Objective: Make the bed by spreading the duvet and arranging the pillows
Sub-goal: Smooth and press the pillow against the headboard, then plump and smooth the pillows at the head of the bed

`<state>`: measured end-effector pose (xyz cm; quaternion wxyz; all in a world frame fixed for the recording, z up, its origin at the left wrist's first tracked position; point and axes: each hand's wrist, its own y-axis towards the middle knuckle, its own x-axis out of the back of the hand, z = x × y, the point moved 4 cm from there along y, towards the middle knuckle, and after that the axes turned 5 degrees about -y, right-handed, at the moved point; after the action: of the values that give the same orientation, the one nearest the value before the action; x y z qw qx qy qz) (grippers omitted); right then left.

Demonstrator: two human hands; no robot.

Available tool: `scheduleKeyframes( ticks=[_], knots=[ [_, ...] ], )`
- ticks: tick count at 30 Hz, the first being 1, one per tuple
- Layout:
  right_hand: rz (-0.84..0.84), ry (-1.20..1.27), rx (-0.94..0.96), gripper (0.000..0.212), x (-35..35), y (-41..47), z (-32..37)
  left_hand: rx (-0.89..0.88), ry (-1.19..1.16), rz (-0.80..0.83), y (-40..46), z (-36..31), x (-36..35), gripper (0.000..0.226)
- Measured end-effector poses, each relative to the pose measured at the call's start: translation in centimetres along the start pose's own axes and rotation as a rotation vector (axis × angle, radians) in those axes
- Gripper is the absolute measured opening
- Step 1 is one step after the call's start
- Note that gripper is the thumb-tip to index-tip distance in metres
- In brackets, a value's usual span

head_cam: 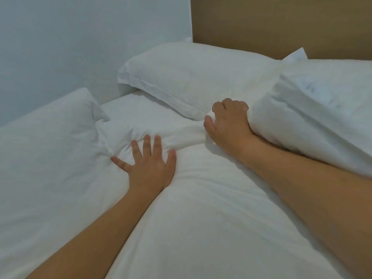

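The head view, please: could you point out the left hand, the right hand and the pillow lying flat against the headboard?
left hand point(150, 168): head view, back of the hand, spread flat on the duvet.
right hand point(229, 121): head view, back of the hand, curled on bedding.
pillow point(197, 75): head view, middle of its top face.

A bedroom — shown by a bed point(201, 228) dressed in white linen, plump pillows point(193, 77) laid at a wooden headboard point(281, 23), a plain pale wall point(80, 37) set close alongside
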<state>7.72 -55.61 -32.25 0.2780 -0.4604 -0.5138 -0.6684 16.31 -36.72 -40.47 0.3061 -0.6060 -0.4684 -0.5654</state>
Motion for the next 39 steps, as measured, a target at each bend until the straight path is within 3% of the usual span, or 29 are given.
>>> scheduleKeyframes(
  ticks=[3, 5, 8, 10, 13, 15, 18, 21, 26, 35, 39],
  knots=[
    [0.029, -0.331, 0.297, 0.052, 3.9, -2.2, -3.1, 0.011, 0.017, 0.006, -0.2, 0.1, 0.6, 0.075],
    [0.097, -0.461, 0.379, 0.063, 5.6, -5.0, -6.1, 0.011, 0.022, 0.023, -0.5, 0.1, 0.7, 0.076],
    [0.355, -0.553, 0.063, 0.069, 6.5, -7.7, -11.9, 0.031, 0.027, 0.055, -0.3, -0.3, 1.2, 0.079],
    [0.555, -0.545, -0.168, 0.068, 7.2, -8.9, -14.9, 0.025, -0.009, 0.171, -0.1, -1.0, 2.1, 0.082],
    [0.672, -0.779, -0.246, 0.066, 9.8, -6.9, -12.4, -0.094, 0.020, 0.298, -1.0, -0.3, 5.5, 0.078],
    [0.614, -0.843, -0.155, 0.064, 10.7, -3.4, -5.6, -0.219, 0.148, 0.209, -0.8, 1.8, 9.5, 0.071],
    [0.400, -0.394, 0.148, 0.068, 9.3, -1.1, 8.7, -0.250, 0.316, 0.049, 0.9, 7.5, 14.9, 0.066],
    [0.395, -0.209, 0.325, 0.071, 4.6, -3.9, 17.6, -0.147, 0.338, 0.095, 2.7, 14.8, 15.3, 0.068],
    [0.218, -0.150, -0.004, 0.074, -2.7, -4.6, 16.5, -0.050, 0.038, 0.082, 4.9, 20.2, 9.6, 0.063],
    [0.151, -0.134, -0.071, 0.072, -5.3, -4.1, 17.3, -0.007, -0.133, 0.095, 9.4, 25.6, 6.2, 0.054],
    [0.155, -0.125, -0.070, 0.073, -5.9, -4.2, 17.4, 0.006, -0.180, 0.112, 8.9, 26.4, 7.3, 0.071]
  ],
)
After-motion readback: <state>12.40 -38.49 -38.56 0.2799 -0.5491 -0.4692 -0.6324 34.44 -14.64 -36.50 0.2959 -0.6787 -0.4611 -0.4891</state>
